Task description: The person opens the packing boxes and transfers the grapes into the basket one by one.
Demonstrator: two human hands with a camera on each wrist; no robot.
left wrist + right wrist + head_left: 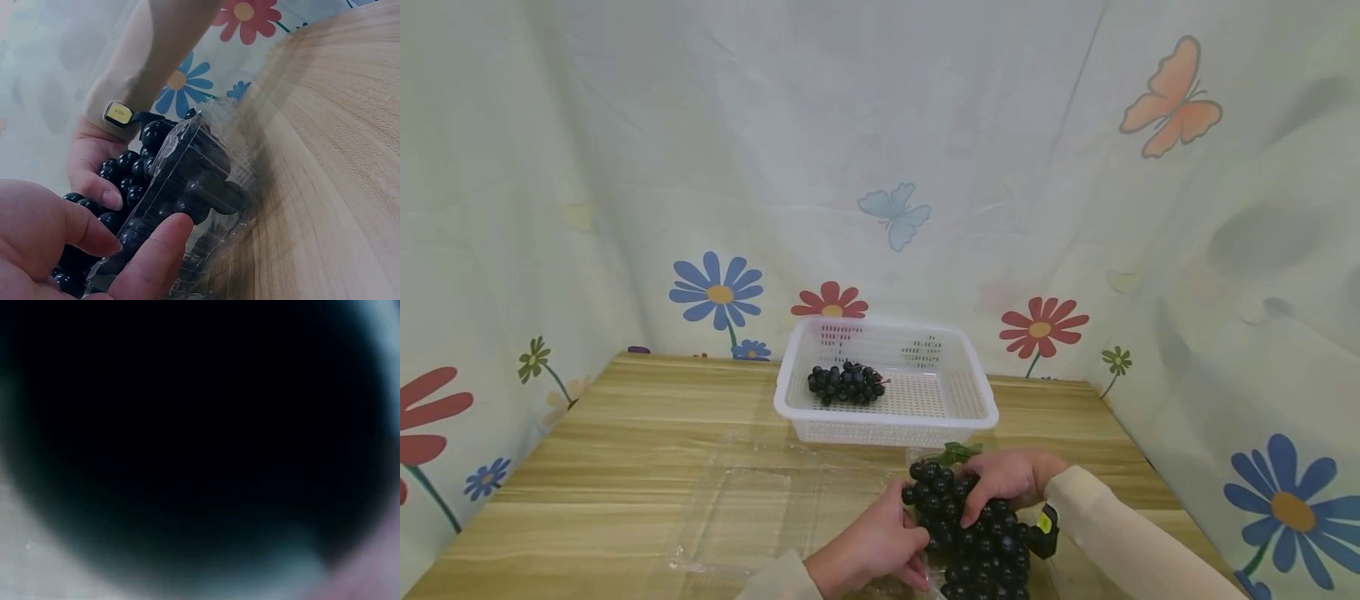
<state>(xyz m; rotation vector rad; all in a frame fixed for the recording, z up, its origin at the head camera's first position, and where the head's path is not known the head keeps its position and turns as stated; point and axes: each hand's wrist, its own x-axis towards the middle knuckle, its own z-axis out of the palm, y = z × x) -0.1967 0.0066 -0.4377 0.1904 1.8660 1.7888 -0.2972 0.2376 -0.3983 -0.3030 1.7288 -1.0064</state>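
Observation:
A bunch of black grapes (981, 533) fills the base of a clear plastic clamshell box (206, 162) at the front right of the table. My right hand (1011, 479) grips the bunch from above, thumb across the grapes, its other fingers mostly hidden. At the near left side, my left hand (883, 537) pinches the rim of the box between thumb and finger, as the left wrist view shows. The transparent lid (745, 500) lies folded back to the left. A dark blurred round shape (200, 425) fills the right wrist view.
Behind the hands stands a white perforated basket (887, 429), with a smaller bunch of black grapes (846, 383) inside at the left. A green leaf (957, 452) shows beside the right hand. The wooden table (587, 467) meets a flower-print curtain (775, 167) at the back and sides.

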